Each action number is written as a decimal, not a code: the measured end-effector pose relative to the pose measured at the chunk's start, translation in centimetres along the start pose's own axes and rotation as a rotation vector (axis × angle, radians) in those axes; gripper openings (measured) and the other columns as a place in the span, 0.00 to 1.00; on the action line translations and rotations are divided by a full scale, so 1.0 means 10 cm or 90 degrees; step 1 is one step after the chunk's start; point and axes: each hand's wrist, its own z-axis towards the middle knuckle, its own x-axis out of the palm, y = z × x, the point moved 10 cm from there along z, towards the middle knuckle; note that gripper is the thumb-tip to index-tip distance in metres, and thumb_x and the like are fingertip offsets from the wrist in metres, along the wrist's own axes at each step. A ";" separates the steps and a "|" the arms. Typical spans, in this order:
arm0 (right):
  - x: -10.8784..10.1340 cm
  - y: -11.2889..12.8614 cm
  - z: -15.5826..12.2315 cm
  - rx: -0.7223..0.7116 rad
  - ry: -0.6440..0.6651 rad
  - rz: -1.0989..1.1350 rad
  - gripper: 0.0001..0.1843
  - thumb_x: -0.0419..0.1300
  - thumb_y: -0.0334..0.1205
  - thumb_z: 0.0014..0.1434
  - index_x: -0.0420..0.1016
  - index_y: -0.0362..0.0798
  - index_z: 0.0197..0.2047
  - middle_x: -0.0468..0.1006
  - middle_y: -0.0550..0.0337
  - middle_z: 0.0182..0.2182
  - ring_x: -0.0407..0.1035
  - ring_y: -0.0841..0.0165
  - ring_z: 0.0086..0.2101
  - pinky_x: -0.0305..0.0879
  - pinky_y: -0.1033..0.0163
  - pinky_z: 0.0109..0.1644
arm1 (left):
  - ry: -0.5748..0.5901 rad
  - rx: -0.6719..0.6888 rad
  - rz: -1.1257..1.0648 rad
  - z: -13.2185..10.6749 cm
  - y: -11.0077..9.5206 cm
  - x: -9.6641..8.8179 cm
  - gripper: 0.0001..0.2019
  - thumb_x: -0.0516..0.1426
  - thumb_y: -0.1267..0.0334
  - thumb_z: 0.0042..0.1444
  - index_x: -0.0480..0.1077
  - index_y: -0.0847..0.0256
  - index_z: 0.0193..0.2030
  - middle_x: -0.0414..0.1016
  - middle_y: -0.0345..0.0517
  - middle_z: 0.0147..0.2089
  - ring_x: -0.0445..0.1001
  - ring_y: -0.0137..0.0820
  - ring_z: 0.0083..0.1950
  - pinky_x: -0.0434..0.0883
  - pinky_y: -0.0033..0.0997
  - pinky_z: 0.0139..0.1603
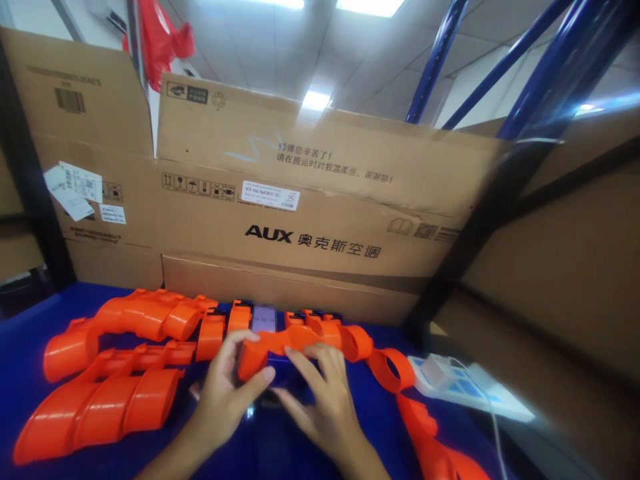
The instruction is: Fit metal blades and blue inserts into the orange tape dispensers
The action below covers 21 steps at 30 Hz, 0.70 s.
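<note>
My left hand (225,390) grips the near end of an orange plastic shell piece (295,343), thumb under it and fingers over its top. My right hand (320,397) lies beside it with fingers spread, fingertips touching the lower edge of the same orange piece and a dark part beneath it. A small device with a lit screen (263,319) sits just behind the piece. Both hands rest over the blue table surface (20,347).
More orange curved shells lie at the left (135,320) and front left (95,410); orange rings (395,367) trail off to the right. A white power strip (450,383) with a cable lies at right. Large cardboard boxes (310,220) wall the back and right; blue rack posts rise behind.
</note>
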 end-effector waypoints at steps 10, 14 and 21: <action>0.00 0.01 -0.01 -0.017 -0.014 0.006 0.35 0.69 0.42 0.59 0.64 0.54 0.68 0.73 0.47 0.47 0.69 0.52 0.46 0.70 0.44 0.48 | -0.003 0.037 0.066 0.05 0.02 -0.02 0.19 0.67 0.57 0.53 0.70 0.54 0.50 0.76 0.42 0.46 0.75 0.39 0.47 0.69 0.34 0.49; 0.00 -0.02 0.01 0.018 -0.004 0.062 0.39 0.69 0.43 0.58 0.62 0.54 0.70 0.74 0.47 0.49 0.70 0.51 0.49 0.69 0.43 0.52 | -0.009 0.013 0.049 0.03 0.05 -0.02 0.21 0.66 0.55 0.55 0.70 0.53 0.55 0.77 0.44 0.52 0.75 0.42 0.54 0.69 0.36 0.55; 0.14 -0.34 0.02 0.293 0.074 0.409 0.20 0.58 0.48 0.67 0.77 0.54 0.59 0.80 0.51 0.52 0.72 0.53 0.54 0.66 0.47 0.61 | 0.070 -0.037 -0.152 -0.03 0.18 0.07 0.24 0.61 0.51 0.60 0.69 0.52 0.62 0.72 0.50 0.65 0.69 0.48 0.65 0.68 0.42 0.62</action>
